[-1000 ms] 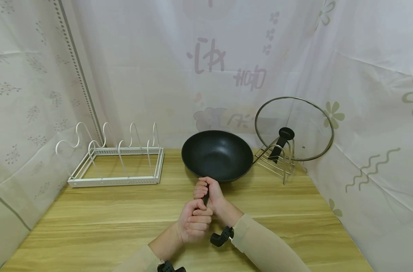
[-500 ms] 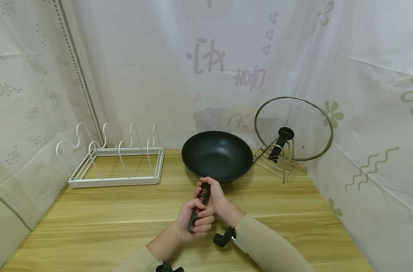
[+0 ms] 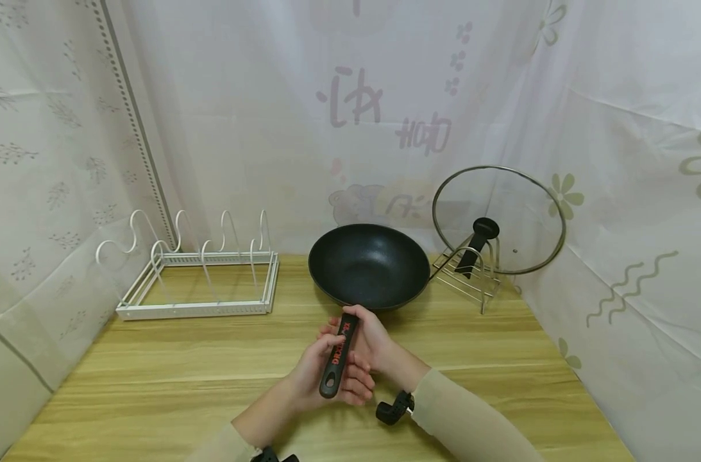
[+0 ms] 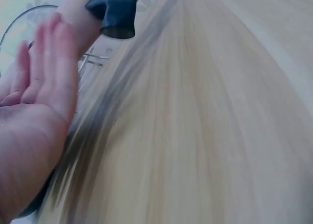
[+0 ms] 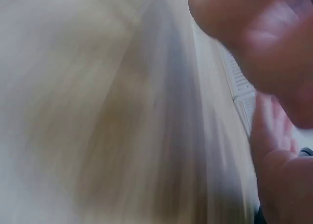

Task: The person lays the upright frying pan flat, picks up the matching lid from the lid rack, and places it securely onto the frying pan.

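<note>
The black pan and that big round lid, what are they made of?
The pan looks like metal with a dark, slightly shiny coating: light makes a soft glow inside. Its handle seems to be matte black plastic with red letters. The lid is probably glass, since the wall pattern shows through, though clear plastic is possible. Its rim gleams like metal.

The left hand (image 3: 311,372) partly covers the red lettering (image 3: 337,357) on a black handle (image 3: 333,368), whose join with the pan (image 3: 369,266) the right hand (image 3: 377,340) hides. The head view's bottom edge crops the left sleeve (image 3: 226,446) and right sleeve (image 3: 471,410); the wood-grain tabletop (image 4: 186,111) blurs in both wrist views.
</note>
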Demonstrator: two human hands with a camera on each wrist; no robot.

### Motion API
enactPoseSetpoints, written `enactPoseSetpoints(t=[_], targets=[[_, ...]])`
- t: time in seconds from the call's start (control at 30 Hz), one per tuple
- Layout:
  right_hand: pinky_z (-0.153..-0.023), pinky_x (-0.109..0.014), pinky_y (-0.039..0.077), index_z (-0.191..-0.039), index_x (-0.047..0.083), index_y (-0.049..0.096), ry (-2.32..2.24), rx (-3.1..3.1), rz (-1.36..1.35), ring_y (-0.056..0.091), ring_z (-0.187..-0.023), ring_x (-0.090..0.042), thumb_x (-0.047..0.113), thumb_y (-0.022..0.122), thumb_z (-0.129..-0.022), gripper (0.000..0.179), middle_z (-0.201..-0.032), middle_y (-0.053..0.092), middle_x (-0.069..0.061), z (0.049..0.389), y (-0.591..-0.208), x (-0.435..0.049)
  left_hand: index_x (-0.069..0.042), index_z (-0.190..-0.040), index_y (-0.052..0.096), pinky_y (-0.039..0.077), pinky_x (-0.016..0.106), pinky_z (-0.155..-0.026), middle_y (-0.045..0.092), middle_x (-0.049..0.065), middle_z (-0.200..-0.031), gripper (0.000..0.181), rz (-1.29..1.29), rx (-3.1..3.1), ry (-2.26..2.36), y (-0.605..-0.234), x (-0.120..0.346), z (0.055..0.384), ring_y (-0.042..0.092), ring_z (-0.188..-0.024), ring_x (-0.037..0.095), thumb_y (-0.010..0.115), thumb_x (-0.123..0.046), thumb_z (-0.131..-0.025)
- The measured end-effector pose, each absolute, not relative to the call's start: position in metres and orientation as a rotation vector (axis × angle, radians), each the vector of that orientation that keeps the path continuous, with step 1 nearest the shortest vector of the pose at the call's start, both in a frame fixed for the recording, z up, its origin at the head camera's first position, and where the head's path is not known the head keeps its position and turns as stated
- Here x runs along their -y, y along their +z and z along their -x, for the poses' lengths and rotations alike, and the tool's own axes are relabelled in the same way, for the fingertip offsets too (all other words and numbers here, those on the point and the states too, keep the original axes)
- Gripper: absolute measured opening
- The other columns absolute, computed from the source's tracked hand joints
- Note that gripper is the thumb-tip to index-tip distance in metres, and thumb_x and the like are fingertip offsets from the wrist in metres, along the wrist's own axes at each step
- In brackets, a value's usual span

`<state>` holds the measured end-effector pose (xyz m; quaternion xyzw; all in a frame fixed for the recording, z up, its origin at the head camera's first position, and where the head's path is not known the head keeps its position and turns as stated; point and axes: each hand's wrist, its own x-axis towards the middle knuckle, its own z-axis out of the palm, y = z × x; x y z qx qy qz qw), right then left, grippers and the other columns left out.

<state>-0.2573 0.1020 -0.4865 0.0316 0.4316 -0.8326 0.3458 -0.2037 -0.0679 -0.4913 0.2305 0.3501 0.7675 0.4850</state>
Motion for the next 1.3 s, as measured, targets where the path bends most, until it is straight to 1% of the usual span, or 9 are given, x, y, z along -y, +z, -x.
enactPoseSetpoints(t=[0.1,0.17,0.3,0.4,0.5,0.57,0.73,1.07,1.3], targets=[[-0.106,-0.041,0.047,-0.138,0.005,0.053,-2.112,-1.224,-0.045,0.067,-0.112,-0.024,0.047,0.049,-0.109,0.051,-0.118,0.069,-0.006,0.255,-0.488,-0.112,-0.014,-0.123,0.070,0.062,0.037,-0.094,0.082,0.002,-0.115,0.081,-0.562,-0.972,1.815,-0.489,0.078,0.204,0.080,-0.105,0.017,0.005,-0.060,-0.114],[-0.105,-0.044,0.049,-0.141,0.002,0.052,-2.075,-1.333,-0.021,0.066,-0.116,-0.026,0.049,0.050,-0.109,0.057,-0.122,0.066,-0.008,0.254,-0.488,-0.118,-0.012,-0.123,0.069,0.061,0.035,-0.088,0.081,0.003,-0.113,0.084,-0.541,-1.043,1.787,-0.487,0.086,0.204,0.080,-0.103,0.019,0.004,-0.065,-0.113],[-0.101,-0.047,0.055,-0.142,0.002,0.055,-1.998,-1.475,0.022,0.066,-0.118,-0.026,0.050,0.049,-0.108,0.059,-0.126,0.067,-0.008,0.250,-0.489,-0.132,-0.007,-0.124,0.066,0.061,0.029,-0.074,0.081,0.004,-0.107,0.082,-0.458,-1.191,1.784,-0.486,0.102,0.204,0.080,-0.095,0.020,0.011,-0.068,-0.114],[-0.101,-0.047,0.058,-0.148,0.000,0.053,-1.967,-1.521,0.050,0.067,-0.117,-0.024,0.049,0.049,-0.109,0.063,-0.129,0.067,-0.009,0.247,-0.490,-0.142,-0.008,-0.118,0.065,0.059,0.026,-0.066,0.079,0.002,-0.100,0.075,-0.383,-1.369,1.802,-0.485,0.112,0.204,0.078,-0.087,0.016,0.020,-0.068,-0.114],[-0.104,-0.050,0.060,-0.155,-0.006,0.043,-1.956,-1.569,0.069,0.068,-0.117,-0.025,0.046,0.048,-0.111,0.069,-0.135,0.065,-0.013,0.244,-0.490,-0.152,-0.007,-0.111,0.067,0.058,0.027,-0.065,0.077,0.001,-0.094,0.067,-0.343,-1.613,1.802,-0.483,0.120,0.204,0.076,-0.081,0.014,0.027,-0.060,-0.117],[-0.107,-0.053,0.059,-0.157,-0.009,0.040,-1.955,-1.602,0.068,0.068,-0.119,-0.026,0.045,0.048,-0.111,0.071,-0.139,0.063,-0.017,0.241,-0.489,-0.158,-0.002,-0.111,0.069,0.057,0.028,-0.065,0.077,0.003,-0.094,0.062,-0.351,-1.770,1.791,-0.481,0.124,0.204,0.077,-0.080,0.015,0.031,-0.050,-0.119],[-0.108,-0.054,0.060,-0.154,-0.011,0.044,-1.913,-1.704,0.097,0.071,-0.122,-0.028,0.043,0.049,-0.112,0.069,-0.149,0.060,-0.027,0.235,-0.487,-0.175,0.013,-0.116,0.066,0.057,0.028,-0.065,0.079,0.007,-0.095,0.049,-0.412,-1.990,1.790,-0.477,0.134,0.205,0.079,-0.082,0.019,0.042,-0.029,-0.118],[-0.096,-0.041,0.064,-0.146,-0.013,0.049,-1.858,-1.848,0.152,0.073,-0.108,-0.020,0.036,0.052,-0.115,0.059,-0.139,0.067,-0.024,0.224,-0.487,-0.207,0.017,-0.118,0.063,0.057,0.027,-0.066,0.076,0.007,-0.094,0.045,-0.440,-2.058,1.798,-0.471,0.143,0.204,0.077,-0.083,0.016,0.047,-0.024,-0.118],[-0.091,-0.036,0.065,-0.137,-0.008,0.057,-1.879,-1.865,0.203,0.073,-0.104,-0.018,0.033,0.053,-0.115,0.047,-0.124,0.072,-0.010,0.218,-0.478,-0.224,0.015,-0.116,0.064,0.057,0.027,-0.065,0.074,0.008,-0.096,0.041,-0.462,-2.076,1.805,-0.470,0.146,0.203,0.077,-0.083,0.016,0.048,-0.022,-0.117]])
